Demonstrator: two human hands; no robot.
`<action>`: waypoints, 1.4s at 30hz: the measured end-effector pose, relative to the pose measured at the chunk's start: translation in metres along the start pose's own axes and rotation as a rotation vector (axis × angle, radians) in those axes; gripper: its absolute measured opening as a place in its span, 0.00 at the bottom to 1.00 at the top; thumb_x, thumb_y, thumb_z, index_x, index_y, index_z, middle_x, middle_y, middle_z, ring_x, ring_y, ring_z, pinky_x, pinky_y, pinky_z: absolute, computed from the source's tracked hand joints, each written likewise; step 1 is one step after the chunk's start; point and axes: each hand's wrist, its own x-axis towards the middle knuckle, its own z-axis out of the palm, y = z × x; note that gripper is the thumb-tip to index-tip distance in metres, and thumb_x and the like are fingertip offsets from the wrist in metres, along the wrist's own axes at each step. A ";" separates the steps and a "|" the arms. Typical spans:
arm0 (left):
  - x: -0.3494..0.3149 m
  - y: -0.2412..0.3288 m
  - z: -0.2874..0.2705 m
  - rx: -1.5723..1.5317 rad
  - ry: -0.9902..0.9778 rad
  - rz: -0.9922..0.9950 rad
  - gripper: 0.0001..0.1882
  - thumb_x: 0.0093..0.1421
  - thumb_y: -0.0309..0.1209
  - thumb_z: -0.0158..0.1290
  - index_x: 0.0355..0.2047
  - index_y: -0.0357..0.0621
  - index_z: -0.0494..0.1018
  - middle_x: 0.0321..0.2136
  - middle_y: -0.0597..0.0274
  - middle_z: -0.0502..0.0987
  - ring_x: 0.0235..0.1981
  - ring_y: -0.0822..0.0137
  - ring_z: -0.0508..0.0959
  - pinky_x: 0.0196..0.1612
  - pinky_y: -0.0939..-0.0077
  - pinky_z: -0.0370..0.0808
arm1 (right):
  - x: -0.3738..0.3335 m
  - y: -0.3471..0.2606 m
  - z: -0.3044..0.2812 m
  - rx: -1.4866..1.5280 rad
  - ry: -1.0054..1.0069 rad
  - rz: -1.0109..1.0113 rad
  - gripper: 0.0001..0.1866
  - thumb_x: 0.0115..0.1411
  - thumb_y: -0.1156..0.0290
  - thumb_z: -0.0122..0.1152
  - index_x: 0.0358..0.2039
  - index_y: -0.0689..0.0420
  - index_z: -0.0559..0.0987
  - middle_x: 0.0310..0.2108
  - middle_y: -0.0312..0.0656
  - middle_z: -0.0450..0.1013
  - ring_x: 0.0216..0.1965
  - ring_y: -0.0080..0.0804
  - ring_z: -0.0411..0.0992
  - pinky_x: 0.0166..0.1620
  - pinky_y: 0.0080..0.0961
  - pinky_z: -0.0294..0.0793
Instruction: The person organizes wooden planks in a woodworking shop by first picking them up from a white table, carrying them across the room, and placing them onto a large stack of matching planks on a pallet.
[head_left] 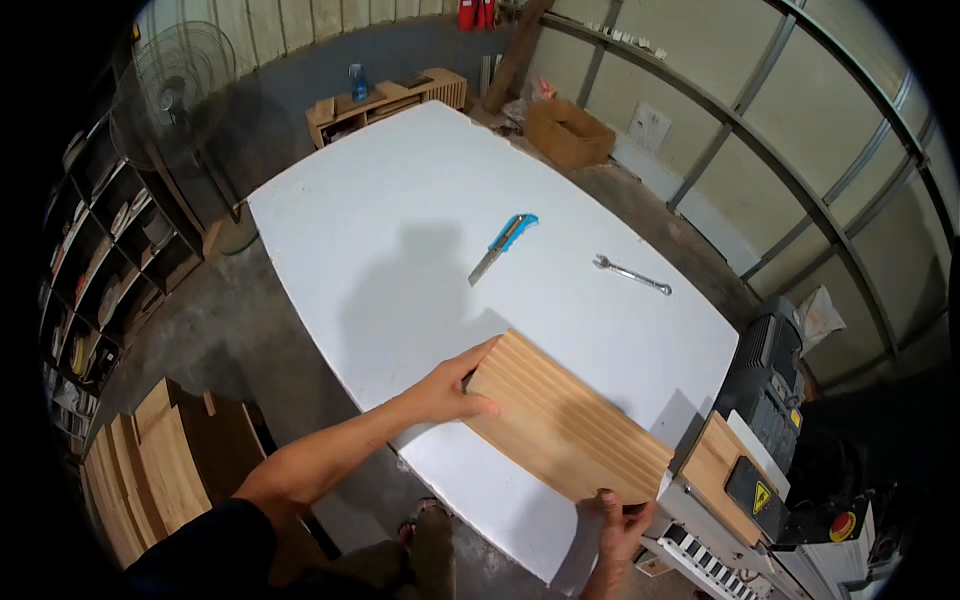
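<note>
A pale wooden board [565, 415] with grooves running along its far side is held between my two hands, low over the near part of the white tabletop [400, 190]. My left hand [455, 385] grips the board's left end, thumb on the upper face and fingers around the far edge. At the right end my right hand [622, 515] has its thumb on the near edge, the other fingers partly hidden beneath. Beyond the board lies a blue utility knife [507, 245] with its blade out. A combination wrench [633, 274] rests farther right.
A machine [755, 490] with a red button stands against the table's right side. Stacked wooden boards [165, 450] sit at lower left. Shelves [115, 250] and a standing fan [175, 95] are at far left. Beyond the table are a low wooden cabinet [385, 100] and a cardboard box [568, 135].
</note>
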 end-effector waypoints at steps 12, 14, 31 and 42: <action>-0.117 -0.001 0.000 0.424 -0.004 0.005 0.49 0.50 0.34 0.61 0.64 0.41 0.42 0.63 0.52 0.52 0.63 0.56 0.55 0.62 0.66 0.54 | -0.092 -0.015 0.004 -0.469 -0.094 -0.270 0.45 0.50 0.52 0.62 0.61 0.62 0.53 0.60 0.53 0.53 0.61 0.47 0.53 0.62 0.39 0.50; -0.123 -0.002 0.004 0.438 0.004 0.015 0.49 0.50 0.33 0.61 0.64 0.43 0.42 0.63 0.52 0.52 0.63 0.55 0.55 0.61 0.66 0.57 | -0.096 -0.014 0.004 -0.555 -0.133 -0.269 0.50 0.46 0.51 0.65 0.61 0.61 0.52 0.61 0.52 0.50 0.63 0.46 0.50 0.62 0.40 0.49; -0.141 -0.024 -0.004 0.548 -0.051 0.184 0.47 0.54 0.46 0.54 0.64 0.44 0.40 0.65 0.48 0.44 0.63 0.50 0.54 0.60 0.63 0.58 | -0.114 0.005 0.000 -0.466 -0.183 -0.341 0.53 0.47 0.51 0.66 0.64 0.55 0.45 0.65 0.47 0.44 0.65 0.43 0.45 0.64 0.41 0.46; -0.081 0.016 0.006 0.344 0.065 0.087 0.47 0.46 0.21 0.59 0.64 0.39 0.45 0.62 0.50 0.53 0.61 0.59 0.58 0.61 0.70 0.57 | -0.054 -0.007 -0.008 -0.087 -0.106 0.014 0.39 0.48 0.73 0.70 0.58 0.61 0.60 0.52 0.42 0.66 0.51 0.29 0.65 0.54 0.26 0.63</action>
